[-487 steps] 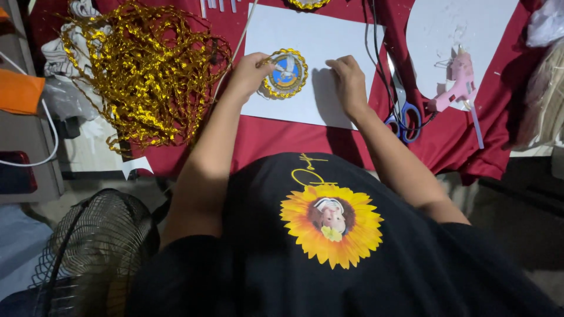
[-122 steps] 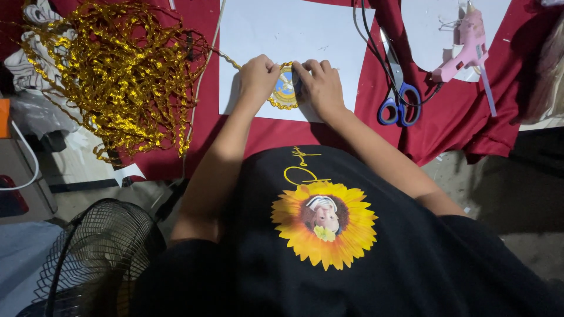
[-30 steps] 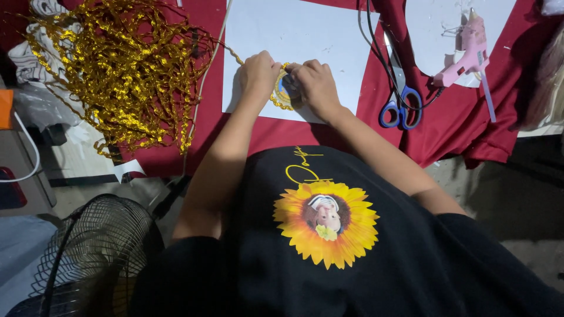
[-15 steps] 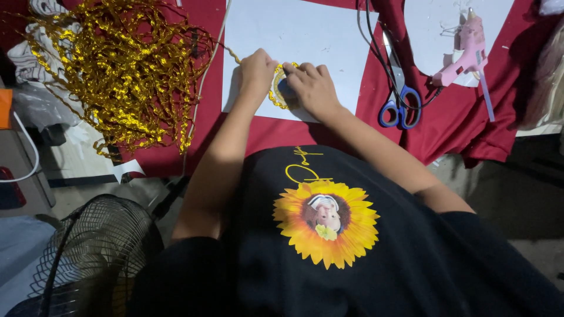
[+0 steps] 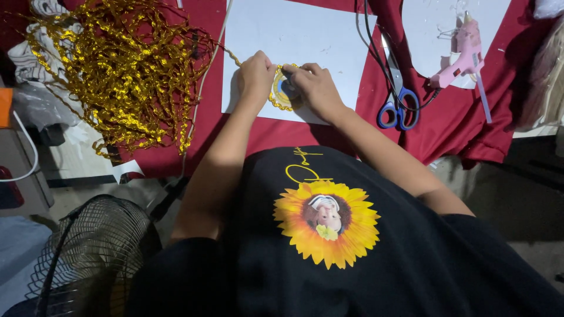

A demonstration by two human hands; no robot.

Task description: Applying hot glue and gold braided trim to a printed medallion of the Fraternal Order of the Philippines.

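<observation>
A small round badge [image 5: 284, 92] with a blue middle and a gold ribbon rim lies on a white sheet [image 5: 305, 35] on the red cloth. My left hand [image 5: 255, 75] pinches its left edge, where a strand of gold ribbon runs off toward the ribbon heap. My right hand [image 5: 317, 88] presses down on the badge's right side and covers part of it. Both hands meet over the badge near the sheet's front edge.
A big tangle of gold ribbon [image 5: 120, 70] fills the left of the red cloth [image 5: 452, 117]. Blue-handled scissors [image 5: 398, 100] and a pink glue gun [image 5: 461, 53] with its black cord lie to the right. A wire fan guard [image 5: 88, 252] stands at lower left.
Over the last second my hands have stayed closed over the badge with only small finger shifts. Sixteen seconds ago they rested wider apart, with the badge showing whole between them.
</observation>
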